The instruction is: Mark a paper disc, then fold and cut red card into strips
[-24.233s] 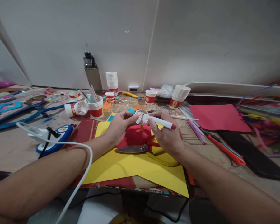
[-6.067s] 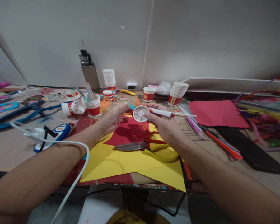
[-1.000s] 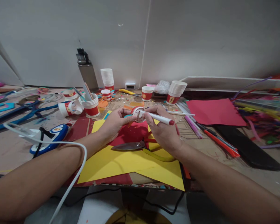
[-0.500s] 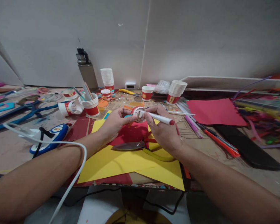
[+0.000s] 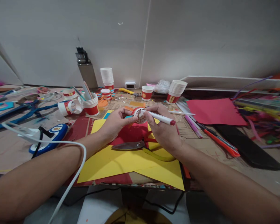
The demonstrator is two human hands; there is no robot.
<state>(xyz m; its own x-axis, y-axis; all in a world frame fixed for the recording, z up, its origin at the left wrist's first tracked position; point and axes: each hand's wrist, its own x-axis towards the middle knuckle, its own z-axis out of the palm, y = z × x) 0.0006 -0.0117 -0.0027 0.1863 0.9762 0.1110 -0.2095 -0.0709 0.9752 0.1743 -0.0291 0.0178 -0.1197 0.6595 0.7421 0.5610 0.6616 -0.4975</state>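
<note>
My left hand [image 5: 118, 123] is closed on a small red and white paper cup [image 5: 140, 117], whose round end, marked with dark red lines, faces me. In my right hand [image 5: 164, 132] is a white marker [image 5: 162, 119] with a red end, held like a pen; its tip meets the marked face, though the fingers partly hide the contact. Beneath both hands lie a red paper sheet [image 5: 130, 135] and yellow paper [image 5: 102, 165]. Scissors [image 5: 128, 145] with yellow handles rest on these sheets, just below my right hand.
Stacked paper cups [image 5: 176, 90] stand at the back. Left are a cup with sticks [image 5: 91, 105], a blue device [image 5: 58, 133] and a white cable [image 5: 84, 155] crossing my left forearm. Right lie a box cutter [image 5: 221, 143], purple marker [image 5: 193, 126], red paper [image 5: 214, 110] and black slab [image 5: 247, 149].
The cup's marked face has turned slightly in my left hand, and more of its dark red lines show. My right hand and the marker have barely shifted.
</note>
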